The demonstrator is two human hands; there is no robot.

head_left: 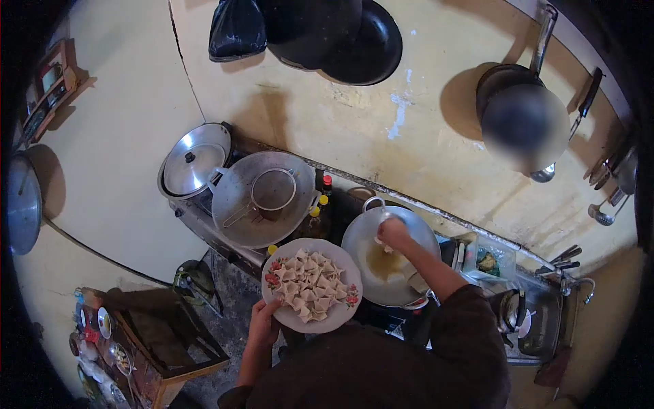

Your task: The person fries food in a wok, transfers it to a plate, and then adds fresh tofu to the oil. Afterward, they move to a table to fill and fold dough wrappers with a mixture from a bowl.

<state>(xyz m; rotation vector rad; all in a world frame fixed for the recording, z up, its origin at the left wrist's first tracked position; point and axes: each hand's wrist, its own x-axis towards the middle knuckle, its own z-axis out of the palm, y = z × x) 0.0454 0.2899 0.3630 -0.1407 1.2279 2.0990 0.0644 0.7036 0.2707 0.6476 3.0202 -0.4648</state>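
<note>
We see the left hand (262, 326) gripping the near rim of a floral plate (344, 269), fingers wrapped under the edge. The plate is loaded with folded dumplings (310, 285) and held level in front of the body, just left of the wok (419, 238) and overlapping its rim in view.

The right hand (393, 233) is over the wok, fingers pinched together on a pale dumpling piece (383, 240); exact grip is too small to resolve. The wok holds a pool of oil (385, 262) in its bottom and sits on the stove on the worktop (545, 320).

Left of it is a second, larger wok (235, 211) with a wire skimmer (272, 191) lying inside. A lidded pot (194, 160) stands just beyond that. Two bottles (325, 194) stand between the woks.

Pans (368, 48) hang on the wall above, and ladles (603, 215) hang at right.
</note>
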